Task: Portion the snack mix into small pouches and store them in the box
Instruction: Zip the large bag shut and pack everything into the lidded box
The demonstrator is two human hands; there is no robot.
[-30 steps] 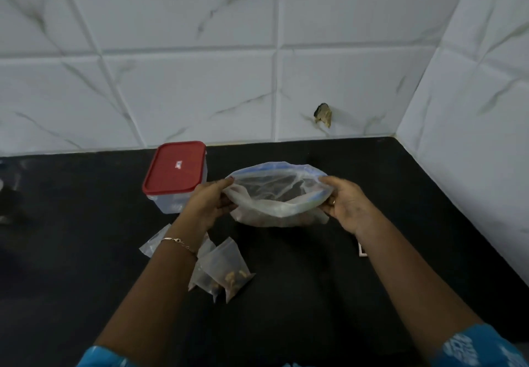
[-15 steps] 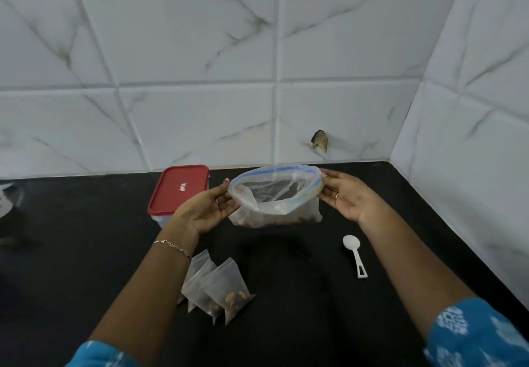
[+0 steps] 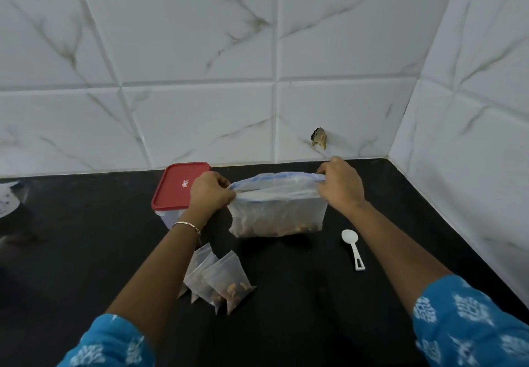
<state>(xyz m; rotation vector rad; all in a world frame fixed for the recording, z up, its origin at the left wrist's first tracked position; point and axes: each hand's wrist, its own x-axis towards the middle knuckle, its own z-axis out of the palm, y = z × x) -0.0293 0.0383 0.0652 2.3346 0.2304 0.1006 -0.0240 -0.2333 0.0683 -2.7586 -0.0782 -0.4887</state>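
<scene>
Free room and obstacles on the black countertop (image 3: 300,323). Bare surface lies at front centre between the forearms, and left of the red-lidded box (image 3: 180,186). The zip bag (image 3: 277,217), gripped at its rim by the left hand (image 3: 210,192) and right hand (image 3: 340,184), blocks the middle. Small pouches (image 3: 220,278) lie beside the left forearm and a white spoon (image 3: 352,247) beside the right. The tiled back wall (image 3: 200,108) and right wall (image 3: 472,137) close the corner.

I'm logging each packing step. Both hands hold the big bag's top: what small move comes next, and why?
Probably press the big bag shut along its top. The left hand and right hand pinch the ends of its top, the mouth pulled nearly flat; the spoon lies aside and filled pouches wait on the counter.
</scene>
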